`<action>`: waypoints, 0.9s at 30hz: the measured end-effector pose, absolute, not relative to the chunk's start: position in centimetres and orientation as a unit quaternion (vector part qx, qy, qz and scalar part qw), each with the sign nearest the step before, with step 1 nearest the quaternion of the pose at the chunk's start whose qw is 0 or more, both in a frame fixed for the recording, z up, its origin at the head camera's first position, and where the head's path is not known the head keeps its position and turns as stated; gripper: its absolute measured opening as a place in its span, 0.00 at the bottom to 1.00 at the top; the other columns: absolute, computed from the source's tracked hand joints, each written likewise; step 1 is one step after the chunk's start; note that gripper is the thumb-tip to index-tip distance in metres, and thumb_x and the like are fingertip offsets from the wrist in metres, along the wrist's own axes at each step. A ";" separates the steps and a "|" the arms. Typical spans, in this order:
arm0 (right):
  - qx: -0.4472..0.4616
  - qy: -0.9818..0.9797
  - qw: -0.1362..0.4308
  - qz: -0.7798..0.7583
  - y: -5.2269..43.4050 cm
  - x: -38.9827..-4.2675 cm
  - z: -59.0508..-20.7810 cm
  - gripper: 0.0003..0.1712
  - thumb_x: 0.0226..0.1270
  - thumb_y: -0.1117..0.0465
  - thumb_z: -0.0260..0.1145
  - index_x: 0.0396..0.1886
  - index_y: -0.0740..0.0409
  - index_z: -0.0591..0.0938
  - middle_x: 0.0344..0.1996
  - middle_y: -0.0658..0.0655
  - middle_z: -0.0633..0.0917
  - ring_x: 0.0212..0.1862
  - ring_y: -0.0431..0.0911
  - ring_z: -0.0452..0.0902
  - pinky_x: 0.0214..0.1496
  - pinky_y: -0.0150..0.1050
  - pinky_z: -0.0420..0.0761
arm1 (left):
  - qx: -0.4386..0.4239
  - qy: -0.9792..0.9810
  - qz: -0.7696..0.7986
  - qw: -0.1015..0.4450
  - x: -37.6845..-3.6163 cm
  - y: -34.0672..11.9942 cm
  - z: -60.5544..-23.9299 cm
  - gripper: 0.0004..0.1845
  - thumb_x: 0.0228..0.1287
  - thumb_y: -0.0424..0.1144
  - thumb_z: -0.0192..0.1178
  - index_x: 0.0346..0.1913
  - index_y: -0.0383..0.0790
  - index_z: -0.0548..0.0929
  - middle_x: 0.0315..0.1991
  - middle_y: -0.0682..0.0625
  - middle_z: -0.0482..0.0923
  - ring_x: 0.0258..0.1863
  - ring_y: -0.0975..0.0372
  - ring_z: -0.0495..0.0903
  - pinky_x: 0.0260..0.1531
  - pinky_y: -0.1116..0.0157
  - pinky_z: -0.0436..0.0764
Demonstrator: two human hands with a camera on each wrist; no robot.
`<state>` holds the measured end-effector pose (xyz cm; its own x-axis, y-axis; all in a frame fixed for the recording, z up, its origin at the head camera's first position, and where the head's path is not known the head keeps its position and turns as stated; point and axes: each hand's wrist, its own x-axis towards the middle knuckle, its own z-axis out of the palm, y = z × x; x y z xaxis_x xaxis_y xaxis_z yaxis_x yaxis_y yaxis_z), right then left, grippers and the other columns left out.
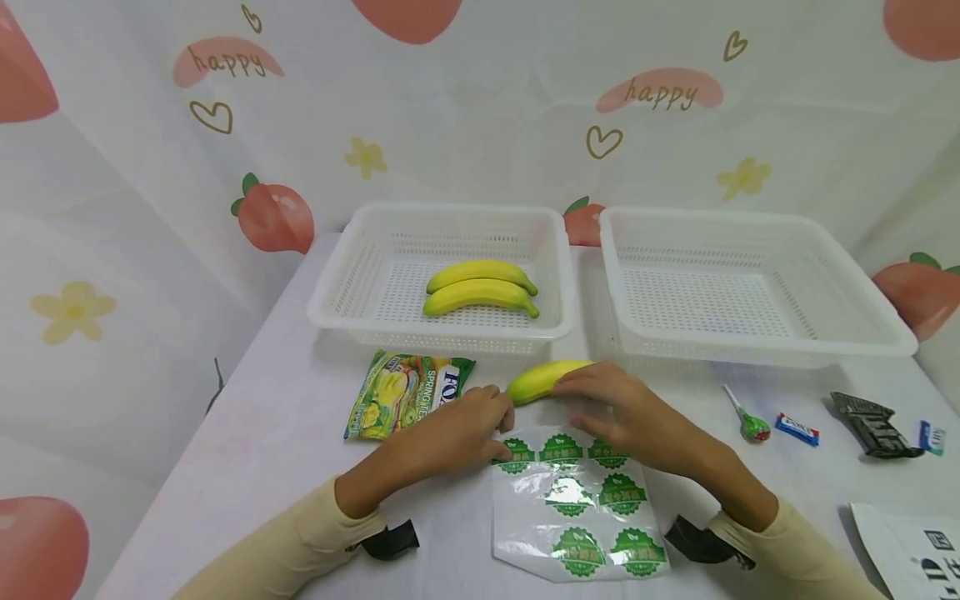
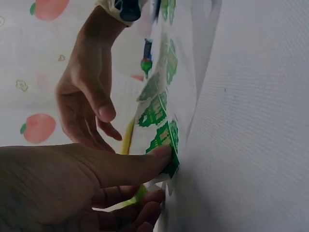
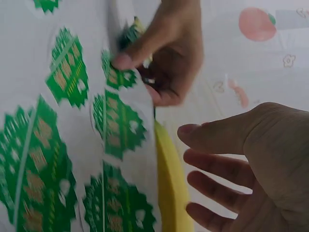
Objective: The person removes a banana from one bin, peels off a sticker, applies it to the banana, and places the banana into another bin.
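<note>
A glossy white sticker sheet with round, saw-edged green labels lies at the front middle of the table. My left hand pinches its far left corner, the thumb on top and the fingers behind. Just past the sheet's far edge lies a single yellow banana, green at its left tip. My right hand hovers at the banana's right end, partly covering it in the head view. In the right wrist view that hand's fingers are spread and loosely bent, with nothing between them and the thumb.
Two bananas lie in the left white basket; the right basket stands beside it. A green packet lies left of the banana. To the right are a lollipop, small wrapped sweets, a black wrapper and a white bag.
</note>
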<state>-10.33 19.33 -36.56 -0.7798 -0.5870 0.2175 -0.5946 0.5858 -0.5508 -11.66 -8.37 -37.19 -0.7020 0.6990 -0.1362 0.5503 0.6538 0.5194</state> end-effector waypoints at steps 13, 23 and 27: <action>0.395 -0.869 -0.022 0.297 16.6 -8.3 -37.6 0.21 0.63 0.58 0.81 0.56 0.48 0.89 0.56 0.43 0.82 0.60 0.41 0.74 0.61 0.44 0.81 | 0.290 0.814 0.400 0.305 -13.3 -8.7 -36.8 0.21 0.68 0.39 0.71 0.62 0.43 0.84 0.47 0.55 0.84 0.45 0.63 0.79 0.45 0.64 0.79; 0.371 -0.876 -0.043 0.304 16.5 -8.4 -37.6 0.20 0.65 0.53 0.80 0.55 0.46 0.88 0.57 0.44 0.81 0.62 0.41 0.75 0.64 0.46 0.81 | 0.255 0.716 0.507 0.406 -14.0 -9.0 -37.2 0.39 0.56 0.37 0.77 0.72 0.50 0.76 0.65 0.52 0.78 0.44 0.62 0.82 0.54 0.62 0.78; 0.378 -0.869 -0.038 0.317 16.7 -8.7 -37.6 0.12 0.66 0.58 0.80 0.47 0.44 0.89 0.52 0.41 0.82 0.60 0.40 0.76 0.64 0.44 0.81 | 0.261 0.703 0.511 0.419 -14.0 -8.9 -37.1 0.42 0.55 0.33 0.78 0.74 0.46 0.74 0.64 0.46 0.76 0.38 0.62 0.81 0.51 0.64 0.78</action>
<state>-8.66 16.66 -37.60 -0.7117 -0.6809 0.1727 -0.6325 0.5142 -0.5793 -14.00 -8.94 -37.10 -0.5118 0.7962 -0.3227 -0.0605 0.3413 0.9380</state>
